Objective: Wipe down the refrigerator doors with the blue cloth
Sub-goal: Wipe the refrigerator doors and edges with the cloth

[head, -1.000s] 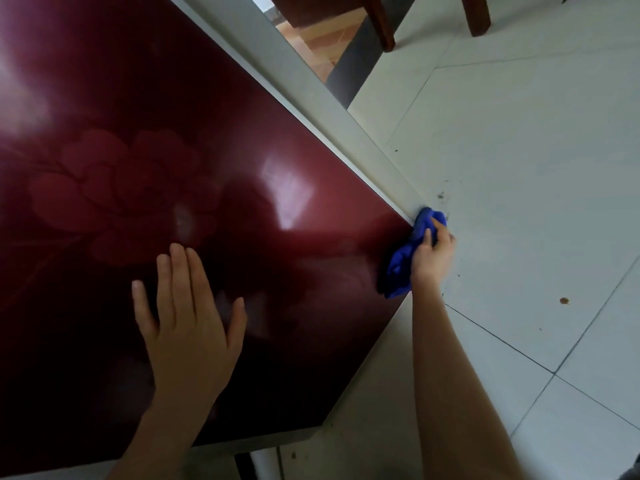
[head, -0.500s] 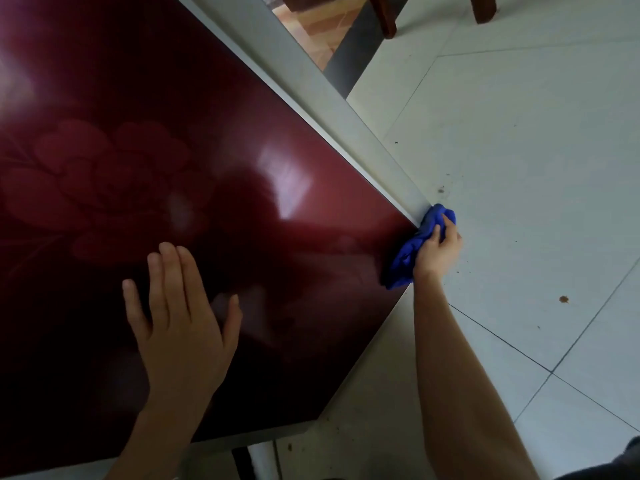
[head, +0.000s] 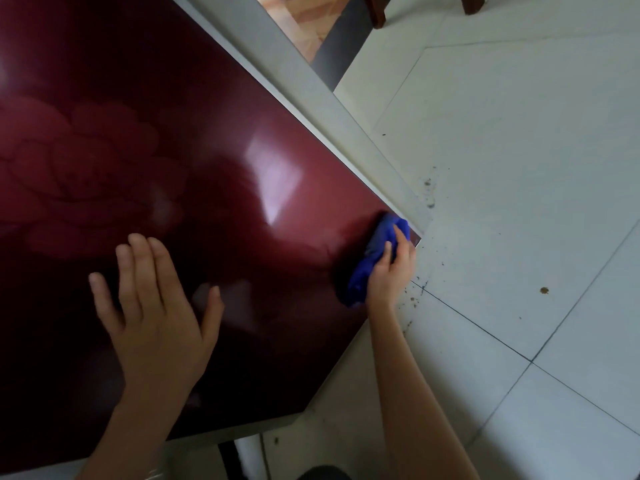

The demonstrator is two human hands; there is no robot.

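Observation:
A glossy dark red refrigerator door (head: 214, 161) with a faint flower pattern fills the left of the view. My right hand (head: 393, 268) grips a bunched blue cloth (head: 372, 258) and presses it on the door near its lower right corner. My left hand (head: 152, 317) lies flat on the door with fingers straight and spread, well to the left of the cloth.
A grey side edge of the refrigerator (head: 311, 84) runs diagonally past the door. White floor tiles (head: 519, 168) with dark crumbs and a brown spot (head: 544, 290) lie to the right. Dark wooden furniture legs (head: 375, 10) stand at the top.
My right hand has slid the blue cloth from the door's right edge inward onto the red surface. My left hand stays flat on the door in about the same place.

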